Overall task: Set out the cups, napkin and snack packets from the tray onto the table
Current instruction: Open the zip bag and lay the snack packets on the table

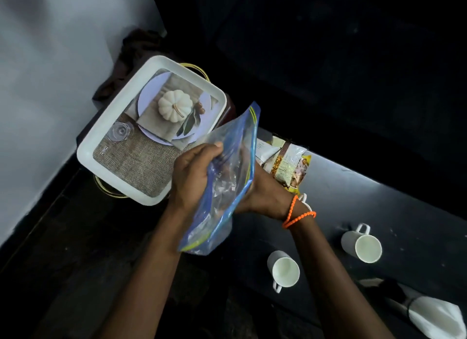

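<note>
The desk (379,199) already carries the napkin (434,318), snack packets (290,164) and two cups (283,269); the tray (93,146) looks emptied — only its printed picture shows; both hands — left (192,177), right (262,194) — grip a clear zip bag (227,166) between tray and desk, apparently the last item.

We note a zip-lock bag (228,177) of clear, glossy plastic film, crinkled, with blue edging. The tray (101,141) has a smooth, matt white plastic-looking rim; its base carries a printed picture showing coarse burlap weave. The two cups (284,269) (364,245) look smooth and semi-matt, grey outside, pale inside. The snack packets (290,165) are shiny printed foil or film. The table (404,212) is dark, smooth, faintly reflective. The napkin (434,318) appears white and soft.
</note>
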Tool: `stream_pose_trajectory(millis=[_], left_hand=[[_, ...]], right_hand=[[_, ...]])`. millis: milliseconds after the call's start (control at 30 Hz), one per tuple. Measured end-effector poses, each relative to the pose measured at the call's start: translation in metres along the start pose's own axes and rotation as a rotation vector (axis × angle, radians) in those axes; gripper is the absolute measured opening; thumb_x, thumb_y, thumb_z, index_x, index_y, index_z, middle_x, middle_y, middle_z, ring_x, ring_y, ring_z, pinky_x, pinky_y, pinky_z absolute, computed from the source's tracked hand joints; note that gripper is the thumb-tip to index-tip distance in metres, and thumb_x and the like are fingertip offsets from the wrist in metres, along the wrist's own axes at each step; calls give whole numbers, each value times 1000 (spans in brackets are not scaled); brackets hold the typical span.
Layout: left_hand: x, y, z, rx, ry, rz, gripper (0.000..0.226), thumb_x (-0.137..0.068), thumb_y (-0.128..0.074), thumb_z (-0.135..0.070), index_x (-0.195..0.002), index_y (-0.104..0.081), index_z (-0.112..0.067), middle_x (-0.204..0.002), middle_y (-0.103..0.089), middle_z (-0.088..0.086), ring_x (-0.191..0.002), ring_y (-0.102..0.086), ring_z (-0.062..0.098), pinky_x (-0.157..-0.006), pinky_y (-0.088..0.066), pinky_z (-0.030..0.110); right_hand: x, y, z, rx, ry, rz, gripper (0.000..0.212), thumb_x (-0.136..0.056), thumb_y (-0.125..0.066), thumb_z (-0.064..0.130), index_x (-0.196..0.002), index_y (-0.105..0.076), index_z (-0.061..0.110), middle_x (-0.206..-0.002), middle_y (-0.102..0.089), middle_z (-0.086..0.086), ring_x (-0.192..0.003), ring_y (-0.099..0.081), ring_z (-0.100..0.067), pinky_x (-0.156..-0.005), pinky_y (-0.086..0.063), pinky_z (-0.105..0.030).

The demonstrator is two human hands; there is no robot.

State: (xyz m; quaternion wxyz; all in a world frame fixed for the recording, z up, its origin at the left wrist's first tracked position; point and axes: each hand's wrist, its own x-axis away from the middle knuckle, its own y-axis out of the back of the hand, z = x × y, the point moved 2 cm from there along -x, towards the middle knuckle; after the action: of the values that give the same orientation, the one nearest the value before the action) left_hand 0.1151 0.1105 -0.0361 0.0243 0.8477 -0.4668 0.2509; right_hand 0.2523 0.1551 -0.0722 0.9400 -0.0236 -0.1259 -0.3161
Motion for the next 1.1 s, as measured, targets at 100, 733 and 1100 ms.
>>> stream_pose_trajectory(millis=[100, 733, 1100], left_hand=[[-9, -14, -1, -56, 84, 134, 39, -102, -57, -2, -68, -70, -14, -52, -66, -10, -51, -62, -3, -57, -51, 12], [-15, -99, 59, -99, 512, 360, 44, -95, -72, -19, -135, -64, -1, -116, -69, 22, -98, -71, 31, -86, -61, 41], [27, -210, 91, -371, 161, 253, 37, -90, -53, 11, -70, -59, -20, -79, -64, 0, -73, -62, 14, -69, -52, 28]], right_hand=[[6, 5, -2, -153, -57, -62, 85, -69, -86, -12, -143, -45, -2, -140, -61, -19, -129, -61, -25, -110, -51, -42], [58, 84, -17, 616, -118, -598, 29, -82, -65, -8, -107, -77, 1, -110, -75, -15, -109, -66, -36, -91, -51, -44], [210, 116, -30, -769, -302, -866, 79, -82, -79, 46, -149, -38, 40, -130, -69, 6, -118, -70, -22, -84, -63, -51]])
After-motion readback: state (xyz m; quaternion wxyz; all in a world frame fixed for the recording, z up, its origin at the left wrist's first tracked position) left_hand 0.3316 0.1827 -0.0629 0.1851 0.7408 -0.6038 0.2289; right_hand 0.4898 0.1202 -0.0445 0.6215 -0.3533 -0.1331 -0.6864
